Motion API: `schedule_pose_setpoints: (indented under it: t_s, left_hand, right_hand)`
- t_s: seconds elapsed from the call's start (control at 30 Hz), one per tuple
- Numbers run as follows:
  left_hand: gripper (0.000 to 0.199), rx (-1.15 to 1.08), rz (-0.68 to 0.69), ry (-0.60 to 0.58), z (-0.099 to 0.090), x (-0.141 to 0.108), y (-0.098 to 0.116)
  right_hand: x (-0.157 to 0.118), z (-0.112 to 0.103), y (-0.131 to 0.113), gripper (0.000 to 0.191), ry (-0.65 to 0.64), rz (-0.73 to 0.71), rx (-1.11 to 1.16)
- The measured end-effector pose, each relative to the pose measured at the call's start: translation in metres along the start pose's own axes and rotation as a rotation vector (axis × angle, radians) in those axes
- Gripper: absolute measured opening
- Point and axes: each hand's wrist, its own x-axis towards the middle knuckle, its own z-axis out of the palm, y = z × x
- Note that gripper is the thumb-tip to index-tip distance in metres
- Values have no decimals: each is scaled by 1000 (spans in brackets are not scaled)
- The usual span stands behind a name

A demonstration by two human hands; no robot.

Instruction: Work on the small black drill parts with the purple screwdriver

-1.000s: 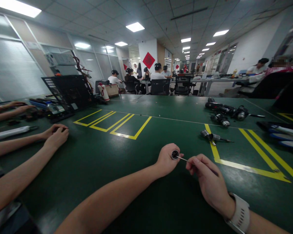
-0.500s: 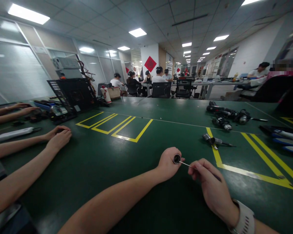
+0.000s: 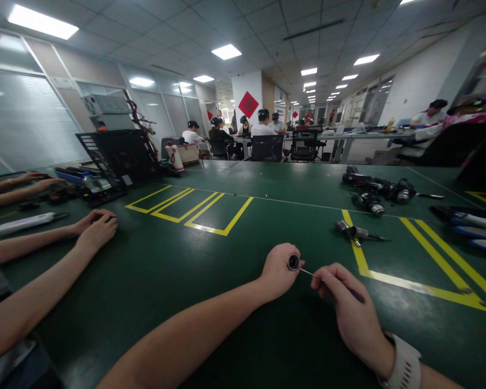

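round dark-centered metal part (image 3: 293,262), open end up; thin metal rod (image 3: 306,272) beside.

Head cam faces fwd & down across close green tbl (image 3: 162,265).

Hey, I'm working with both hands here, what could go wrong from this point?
The thin metal rod in your right hand points toward your left hand, which grips the round part, so a slip might jab it. The metal pieces beyond look rounded and could roll if bumped.
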Motion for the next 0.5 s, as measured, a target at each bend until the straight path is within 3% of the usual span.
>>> schedule_pose_setpoints:
  t_s: [0.3,0.5]
  left_hand:
    - [18,-148,52,-36,-2,0,0]
    - [16,-102,16,-20,0,0,-1]
  right_hand:
    - [6,5,-7,23,17,129,273]
    - [5,4,-4,22,50,101,241]
